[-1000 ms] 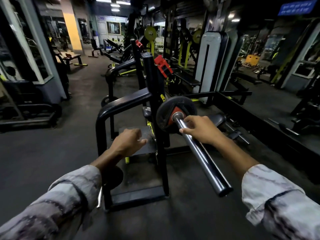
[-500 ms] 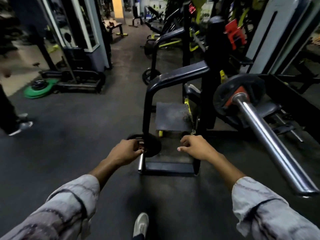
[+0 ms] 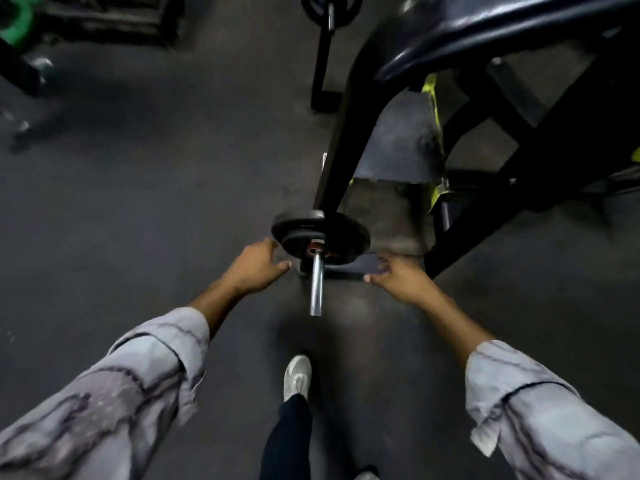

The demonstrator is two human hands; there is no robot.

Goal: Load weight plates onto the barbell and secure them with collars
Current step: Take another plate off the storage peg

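We look down at a weight plate point(image 3: 320, 237) sitting on a short peg point(image 3: 316, 285) at the foot of a rack frame point(image 3: 349, 140) — the peg's free end points toward us. Our left hand point(image 3: 256, 270) lies just left of the plate, our right hand point(image 3: 398, 277) to its right. A shoe point(image 3: 296, 375) stands on the floor point(image 3: 138, 202) below the peg — between our sleeves.

Dark rubber floor point(image 3: 138, 209) bears a black machine frame point(image 3: 349, 140), a green plate point(image 3: 15, 27) and a white shoe point(image 3: 297, 375)
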